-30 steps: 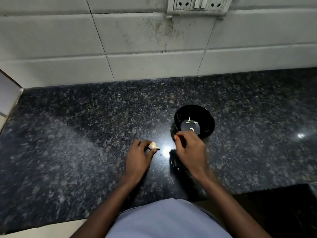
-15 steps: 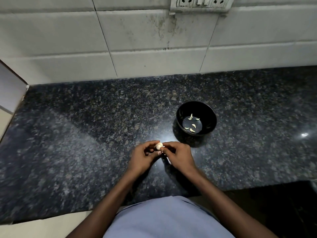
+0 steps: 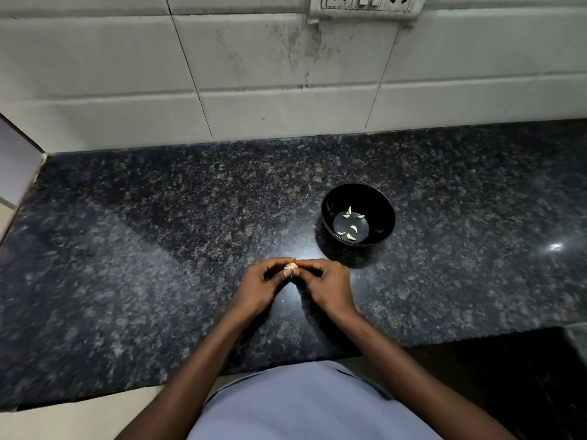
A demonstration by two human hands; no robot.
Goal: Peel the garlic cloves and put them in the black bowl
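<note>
A garlic piece (image 3: 290, 266) is pinched in the grip of both the left hand (image 3: 259, 289) and right hand (image 3: 327, 285); peeled cloves (image 3: 349, 225) lie in the bowl (image 3: 382, 217) on the tabletop (image 3: 158, 249).

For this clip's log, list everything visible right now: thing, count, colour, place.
black bowl: one, black, on the countertop right of centre, beyond the hands
peeled cloves: about six, pale cream, on the bowl's bottom
garlic piece: one, off-white, pinched between both hands
countertop: one, dark speckled stone, fills the middle
wall tiles: white, stained, behind the countertop
socket panel: one, white, top edge, partly cut off
shirt: pale blue, bottom centre
left hand: pinches the garlic piece
right hand: pinches the garlic piece
</note>
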